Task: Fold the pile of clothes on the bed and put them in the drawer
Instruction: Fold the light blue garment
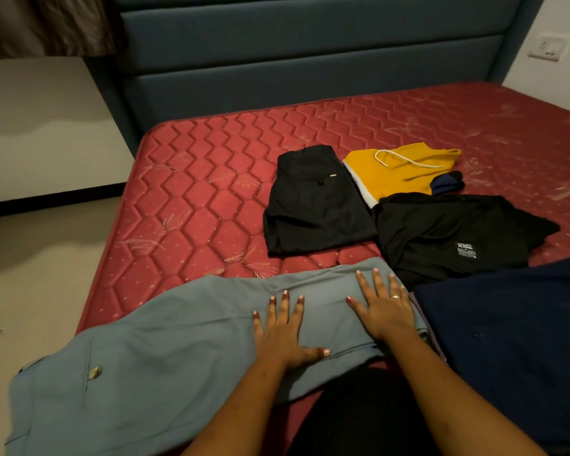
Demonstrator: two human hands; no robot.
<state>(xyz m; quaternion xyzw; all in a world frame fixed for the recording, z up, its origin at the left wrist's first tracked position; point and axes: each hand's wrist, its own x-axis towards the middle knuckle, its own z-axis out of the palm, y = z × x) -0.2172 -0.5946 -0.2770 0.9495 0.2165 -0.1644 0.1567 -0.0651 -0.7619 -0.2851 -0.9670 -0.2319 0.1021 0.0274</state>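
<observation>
Grey-blue trousers [165, 343] lie across the near edge of the red mattress [195, 192], their waist end hanging off at the lower left. My left hand [283, 330] presses flat on them with straight fingers. My right hand [382, 304] presses flat on their right end, a ring on one finger. Beyond them lie folded black trousers [313, 205], a yellow garment [399, 172] with a white drawstring, and a black shirt [448, 232] with a white label. A dark navy garment [514, 330] lies at the right.
A teal padded headboard [310, 54] stands behind the mattress. A white bedside surface [40, 120] is at the left, with pale floor [30, 274] below it. A wall socket [545, 47] sits at the upper right. No drawer is in view.
</observation>
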